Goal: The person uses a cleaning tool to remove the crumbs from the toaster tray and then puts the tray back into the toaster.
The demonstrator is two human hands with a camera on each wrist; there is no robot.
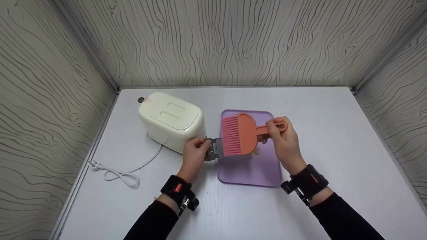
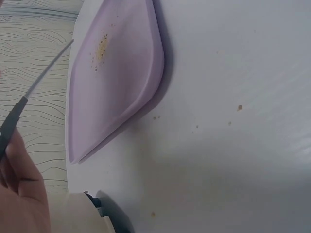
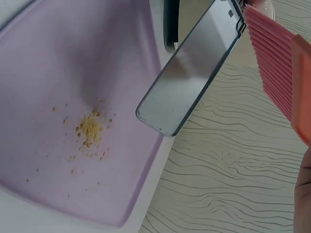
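My left hand pinches a toaster's crumb tray, a flat metal sheet with a dark end, by that end. It is held tilted over the left side of a purple tray. With my right hand I grip the handle of an orange brush, whose pink bristles overlap the metal sheet in the head view. From the right wrist, the bristles appear beside the sheet's far end. A small heap of yellow-brown crumbs lies on the purple tray, with loose bits scattered round it.
A cream toaster stands on the white table just left of my left hand. Its white cord and plug lie looped to the left. A few crumbs dot the tabletop beside the purple tray. Patterned walls close off the back and sides.
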